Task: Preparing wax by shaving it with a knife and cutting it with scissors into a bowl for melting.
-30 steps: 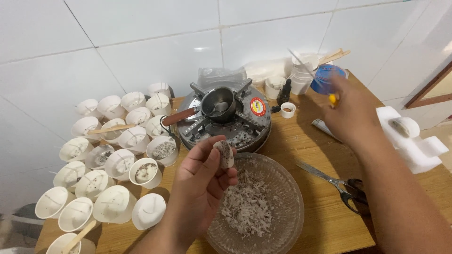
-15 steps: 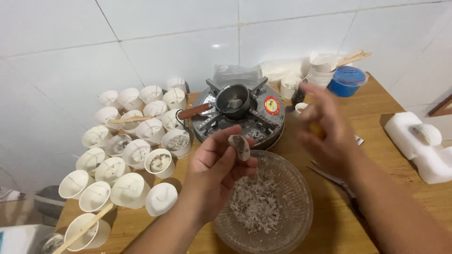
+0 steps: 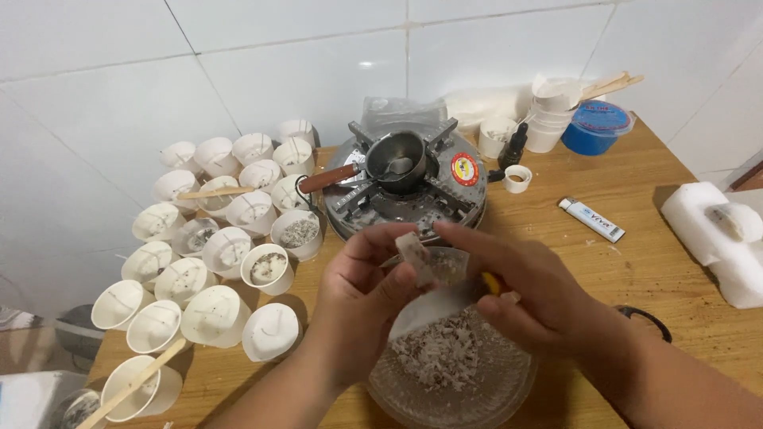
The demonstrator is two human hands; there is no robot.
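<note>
The left hand (image 3: 362, 298) pinches a small pale waxy chunk (image 3: 415, 256), rough and speckled grey, between thumb and fingertips, holding it just above the far rim of a round clear glass bowl (image 3: 509, 389). The bowl has a ribbed, textured wall and holds a heap of whitish-grey flaky shavings (image 3: 433, 357); it stands on the near middle of a grained wooden table (image 3: 652, 238). The right hand (image 3: 528, 298) is curled shut around a small tool with a yellow handle (image 3: 491, 284), of which only a bit shows, and its forefinger reaches to touch the chunk.

Beyond the hands stands a round metal camp stove (image 3: 453, 191) with a small dark steel pot (image 3: 397, 163) on its grate, the pot's reddish-brown handle pointing left. To the left, many white paper cups (image 3: 222, 238) crowd together, some with flat wooden sticks laid across them. At the far right sit a blue lidded tub (image 3: 598, 127) and a stack of white cups (image 3: 548, 119). A white lighter (image 3: 591, 220) lies on the table to the right, with a white foam block (image 3: 719, 238) at the right edge.
</note>
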